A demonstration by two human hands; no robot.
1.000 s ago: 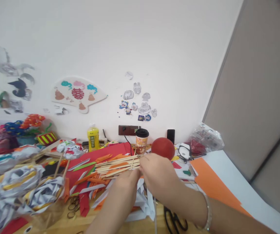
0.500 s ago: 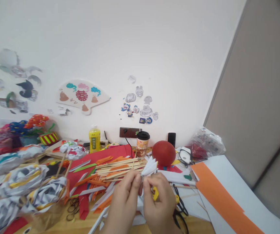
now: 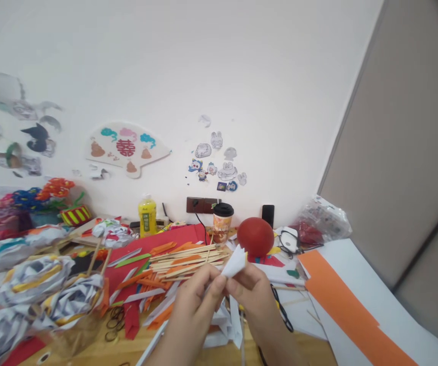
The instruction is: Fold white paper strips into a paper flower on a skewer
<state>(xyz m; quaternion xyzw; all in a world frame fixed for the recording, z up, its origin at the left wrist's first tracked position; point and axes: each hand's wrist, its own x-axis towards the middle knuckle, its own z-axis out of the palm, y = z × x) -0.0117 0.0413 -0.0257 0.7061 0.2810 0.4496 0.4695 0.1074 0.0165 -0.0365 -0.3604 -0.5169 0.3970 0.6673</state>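
Both of my hands meet low in the middle of the view, over a cluttered wooden table (image 3: 127,351). My left hand (image 3: 196,300) and my right hand (image 3: 255,292) pinch a small folded white paper piece (image 3: 235,262) between their fingertips, its pleated end pointing up. Just behind the paper lies a bundle of thin wooden sticks (image 3: 183,260) on red paper (image 3: 158,244). White and orange paper strips (image 3: 158,305) lie under my hands.
A red ball (image 3: 255,236), a lidded paper cup (image 3: 222,222) and a yellow bottle (image 3: 147,216) stand at the back by the wall. Crumpled printed paper (image 3: 32,295) fills the left side. Orange sheets (image 3: 341,300) lie right. Black scissors (image 3: 280,310) lie near my right wrist.
My hands drew back from the stick bundle and came together, lifting the folded white paper into view. In the last half second the paper rose slightly and its fan closed up.
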